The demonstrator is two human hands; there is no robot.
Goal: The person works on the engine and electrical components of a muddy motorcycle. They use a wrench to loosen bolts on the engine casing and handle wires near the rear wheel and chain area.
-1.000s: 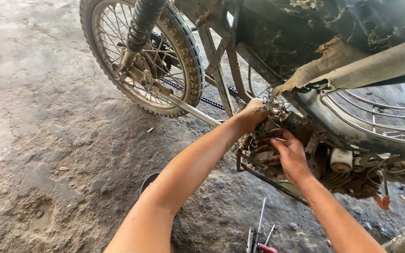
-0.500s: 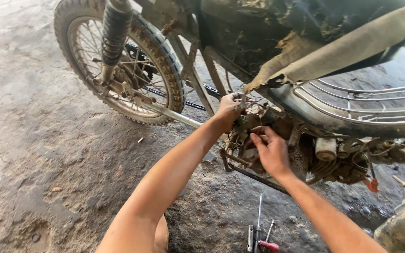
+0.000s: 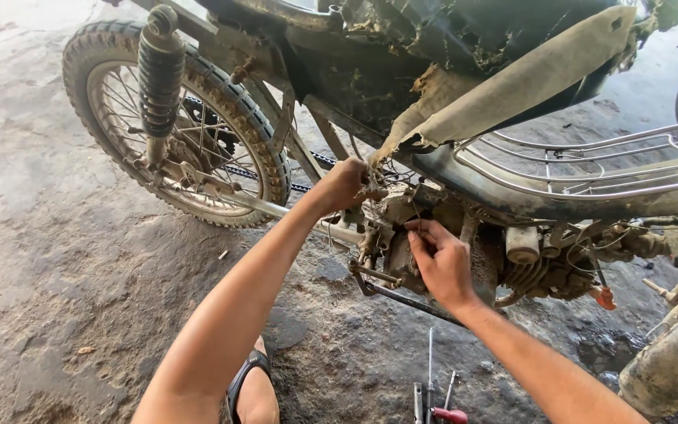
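The left hand (image 3: 344,185) is curled shut on a tangle of wires (image 3: 386,179) above the muddy engine (image 3: 402,235) — the right hand (image 3: 441,263) presses bent fingers against its side. Rear wheel (image 3: 174,126) and shock absorber (image 3: 158,74) stand left; tools (image 3: 433,392) lie below on the dirt.

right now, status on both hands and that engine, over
Left hand gripping wiring at top of muddy engine. Right hand fingers pressed on engine side. Rear wheel left, tools on ground below.
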